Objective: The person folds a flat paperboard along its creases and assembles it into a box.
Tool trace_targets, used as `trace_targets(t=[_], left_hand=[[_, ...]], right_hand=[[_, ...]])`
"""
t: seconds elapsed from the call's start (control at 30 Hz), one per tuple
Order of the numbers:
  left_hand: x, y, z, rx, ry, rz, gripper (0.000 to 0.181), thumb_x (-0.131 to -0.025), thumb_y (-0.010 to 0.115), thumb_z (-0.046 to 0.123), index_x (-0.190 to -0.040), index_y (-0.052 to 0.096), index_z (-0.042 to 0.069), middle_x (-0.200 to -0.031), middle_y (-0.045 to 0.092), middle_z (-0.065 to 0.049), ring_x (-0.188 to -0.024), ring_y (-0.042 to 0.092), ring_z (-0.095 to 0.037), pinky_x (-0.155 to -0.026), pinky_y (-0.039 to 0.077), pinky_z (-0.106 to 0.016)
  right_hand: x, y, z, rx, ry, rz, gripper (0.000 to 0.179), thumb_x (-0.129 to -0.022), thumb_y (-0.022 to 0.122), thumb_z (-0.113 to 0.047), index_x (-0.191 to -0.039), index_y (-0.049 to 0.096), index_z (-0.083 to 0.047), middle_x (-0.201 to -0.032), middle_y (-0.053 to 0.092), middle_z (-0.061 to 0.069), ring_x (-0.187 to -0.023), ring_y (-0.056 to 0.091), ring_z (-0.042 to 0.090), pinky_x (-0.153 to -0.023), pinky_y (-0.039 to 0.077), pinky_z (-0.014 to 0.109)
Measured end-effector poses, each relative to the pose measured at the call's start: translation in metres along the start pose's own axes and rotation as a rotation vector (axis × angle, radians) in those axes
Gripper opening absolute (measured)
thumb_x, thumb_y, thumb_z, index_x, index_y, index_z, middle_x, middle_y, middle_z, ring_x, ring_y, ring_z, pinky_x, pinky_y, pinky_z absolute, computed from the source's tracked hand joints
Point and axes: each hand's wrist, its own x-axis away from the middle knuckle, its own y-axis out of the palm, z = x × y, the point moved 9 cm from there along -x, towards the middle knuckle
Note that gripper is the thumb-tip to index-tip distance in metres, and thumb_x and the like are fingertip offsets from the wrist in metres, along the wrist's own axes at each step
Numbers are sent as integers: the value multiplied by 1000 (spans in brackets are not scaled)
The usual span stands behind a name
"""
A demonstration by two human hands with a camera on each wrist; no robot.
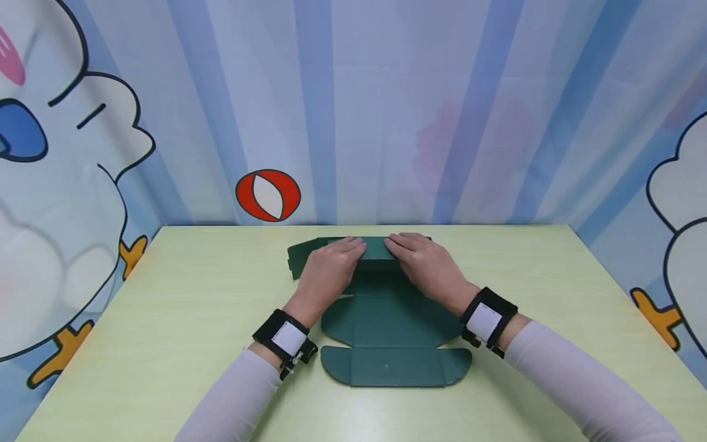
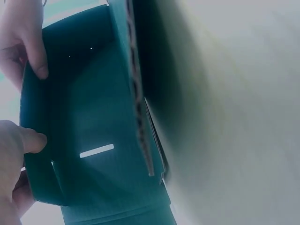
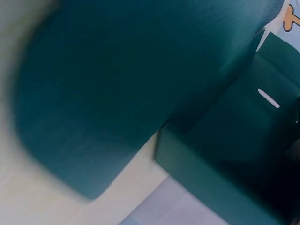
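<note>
A dark green cardboard box [image 1: 394, 319], partly unfolded, lies on the table with its rounded flaps towards me. My left hand [image 1: 329, 267] and right hand [image 1: 429, 264] grip its raised far panel [image 1: 378, 248], one near each end. In the left wrist view, both thumbs press the inside of that panel while fingers wrap behind it; the left hand [image 2: 11, 157] is lower, the right hand [image 2: 23, 35] higher. A narrow slot [image 2: 96, 151] cuts through the cardboard. Close to the right wrist camera, a blurred flap [image 3: 108, 93] covers much of the view.
The pale yellow table [image 1: 193, 319] spreads to both sides of the box. A side flap [image 1: 305, 256] sticks out at the far left of the box. Behind the table hangs a striped blue curtain [image 1: 381, 110] with cartoon prints.
</note>
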Motion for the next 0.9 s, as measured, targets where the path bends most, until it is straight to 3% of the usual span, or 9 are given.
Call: trace_targets(t=[0.2, 0.47, 0.63, 0.9], left_hand=[[-3, 4, 1, 14, -4, -25, 31, -91, 70, 12, -122, 72, 11, -118, 74, -4, -109, 71, -18, -90, 57, -32], [-6, 5, 0, 55, -34, -50, 35, -89, 73, 13, -123, 70, 8, -121, 73, -6, -113, 70, -20, -93, 56, -34], [0, 3, -7, 62, -102, -57, 36, -88, 74, 16, -122, 70, 5, -120, 73, -8, -112, 70, -21, -95, 56, -34], [13, -7, -14, 62, -205, 4, 31, -87, 75, 19, -114, 73, 2, -111, 75, -10, -102, 73, -23, -88, 58, -35]], right_hand=[[-7, 1, -8, -54, -32, 13, 42, -86, 75, -7, -127, 67, -6, -126, 69, 11, -120, 64, 27, -99, 54, 38], [-6, 5, -1, -125, 31, 27, 43, -85, 74, -4, -128, 67, -7, -128, 69, 11, -122, 63, 27, -99, 54, 39], [-5, 7, -1, -136, 30, 32, 46, -84, 75, -2, -128, 67, -7, -129, 68, 11, -122, 63, 27, -99, 54, 39], [-7, 7, -1, -134, 26, 19, 42, -86, 73, -3, -128, 67, -7, -128, 68, 11, -121, 64, 27, -98, 54, 40]])
